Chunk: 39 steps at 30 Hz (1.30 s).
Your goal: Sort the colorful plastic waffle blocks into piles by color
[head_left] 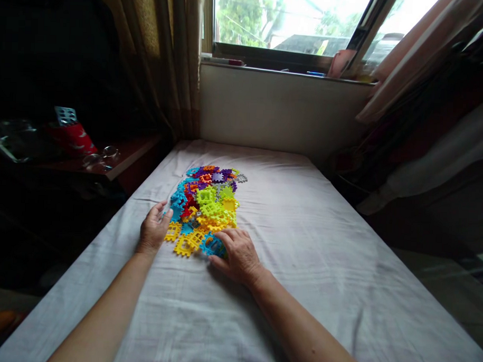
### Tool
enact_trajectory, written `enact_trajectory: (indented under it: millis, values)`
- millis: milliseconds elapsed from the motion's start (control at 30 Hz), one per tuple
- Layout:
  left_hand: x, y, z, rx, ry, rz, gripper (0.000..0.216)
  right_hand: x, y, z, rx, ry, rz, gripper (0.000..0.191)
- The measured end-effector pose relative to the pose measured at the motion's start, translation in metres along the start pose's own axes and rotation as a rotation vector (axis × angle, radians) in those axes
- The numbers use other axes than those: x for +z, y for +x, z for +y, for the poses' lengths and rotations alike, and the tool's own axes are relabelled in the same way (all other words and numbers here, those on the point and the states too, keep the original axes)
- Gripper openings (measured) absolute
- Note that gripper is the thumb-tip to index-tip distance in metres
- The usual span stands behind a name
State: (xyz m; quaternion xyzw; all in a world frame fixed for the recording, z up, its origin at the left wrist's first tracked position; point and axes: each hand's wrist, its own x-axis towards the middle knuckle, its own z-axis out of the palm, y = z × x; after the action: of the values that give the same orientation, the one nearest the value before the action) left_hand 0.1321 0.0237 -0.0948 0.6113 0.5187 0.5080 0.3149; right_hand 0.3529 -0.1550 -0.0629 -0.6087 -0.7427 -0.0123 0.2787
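Observation:
A heap of several coloured plastic interlocking tiles (pixel 207 203), yellow, green, blue, purple, orange and red, lies on a white sheet (pixel 302 246). My left hand (pixel 153 230) rests at the heap's left edge, fingers spread flat beside a blue tile (pixel 178 204) and a yellow tile (pixel 172 232). My right hand (pixel 239 255) lies at the heap's near edge, its fingers curled over a blue tile (pixel 212 245).
The sheet covers a bed running to a wall under a window sill (pixel 281 63). Curtains (pixel 166 57) hang at the left. A dark side table (pixel 107 160) with a red object and glass items stands left. Dark clutter lies right.

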Motion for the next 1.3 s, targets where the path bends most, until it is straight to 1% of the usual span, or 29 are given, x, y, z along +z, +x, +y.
enact_trajectory:
  millis: [100,200,267,300,333,400,500,567,633,700,800,867,933,1000,1067,1100,1167,1200,1300]
  values:
    - [0.000,-0.001,0.000,0.120,0.194,-0.028,0.049,0.000,-0.001,0.000,-0.031,-0.003,0.005,0.043]
    - [-0.001,-0.003,0.003,0.254,0.438,-0.029,0.047,-0.001,-0.001,0.004,-0.070,0.000,0.071,0.036]
    - [-0.001,-0.006,0.007,0.281,0.578,-0.021,0.049,-0.004,-0.001,0.013,-0.054,-0.010,0.137,0.033]
    - [0.000,-0.007,0.009,0.282,0.633,-0.021,0.050,-0.007,-0.001,0.021,-0.023,-0.024,0.171,0.032]
    - [-0.001,-0.008,0.010,0.276,0.675,-0.025,0.051,-0.011,-0.002,0.030,0.028,-0.046,0.202,0.031]
    - [-0.001,-0.010,0.013,0.260,0.730,-0.044,0.053,-0.019,-0.004,0.052,0.182,-0.114,0.241,0.029]
    - [-0.002,-0.010,0.015,0.244,0.769,-0.084,0.054,-0.033,-0.012,0.085,0.460,-0.230,0.225,0.029]
    - [-0.002,-0.010,0.016,0.243,0.783,-0.099,0.054,-0.039,-0.017,0.100,0.598,-0.289,0.197,0.030]
    - [-0.002,-0.010,0.017,0.235,0.788,-0.102,0.053,-0.042,-0.021,0.108,0.677,-0.332,0.168,0.031]
    - [-0.002,-0.010,0.018,0.223,0.782,-0.106,0.054,-0.041,-0.023,0.111,0.704,-0.365,0.151,0.029]
    - [-0.002,-0.010,0.020,0.207,0.759,-0.112,0.055,-0.040,-0.021,0.104,0.665,-0.381,0.197,0.027]
    - [-0.002,-0.010,0.021,0.197,0.744,-0.114,0.056,-0.039,-0.017,0.092,0.573,-0.341,0.246,0.025]
    - [-0.002,-0.010,0.021,0.197,0.733,-0.111,0.057,-0.036,-0.011,0.072,0.412,-0.250,0.243,0.021]
    - [-0.002,-0.011,0.021,0.205,0.726,-0.106,0.057,-0.032,-0.006,0.046,0.221,-0.144,0.180,0.021]
    - [-0.002,-0.011,0.020,0.209,0.728,-0.103,0.057,-0.025,-0.001,0.019,0.085,-0.086,0.093,0.030]
    - [-0.002,-0.010,0.019,0.207,0.733,-0.100,0.057,-0.022,0.000,0.008,0.052,-0.080,0.052,0.037]
    - [-0.001,-0.010,0.017,0.208,0.744,-0.095,0.056,-0.015,0.002,-0.007,0.036,-0.093,-0.018,0.046]
    - [-0.001,-0.010,0.017,0.211,0.747,-0.095,0.056,-0.012,0.002,-0.012,0.042,-0.103,-0.042,0.046]
    - [-0.001,-0.010,0.015,0.223,0.740,-0.103,0.055,-0.007,0.000,-0.014,0.058,-0.118,-0.080,0.036]
